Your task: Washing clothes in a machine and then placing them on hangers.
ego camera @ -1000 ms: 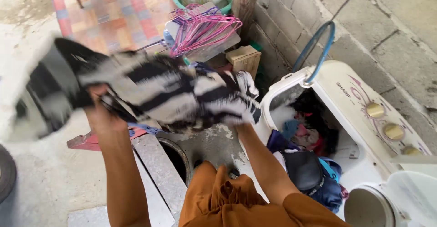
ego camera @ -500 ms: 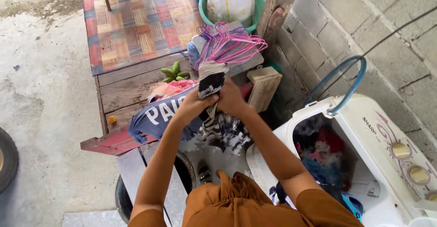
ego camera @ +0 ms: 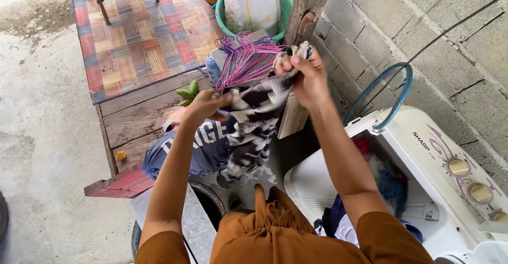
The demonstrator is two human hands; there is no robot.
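Black-and-white striped cloth (ego camera: 254, 121), pinched between left hand (ego camera: 203, 105) and right hand (ego camera: 307, 76), could be snagged on the pink hangers (ego camera: 246, 57) just beyond.

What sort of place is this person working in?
Probably a home's outdoor laundry corner: a white washing machine full of clothes stands against a bare block wall, with pink hangers nearby, and both hands grip a black-and-white garment.

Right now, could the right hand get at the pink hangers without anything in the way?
Probably yes: the right hand sits just beside the pink hangers, nothing between, but its grip is full of the black-and-white garment.
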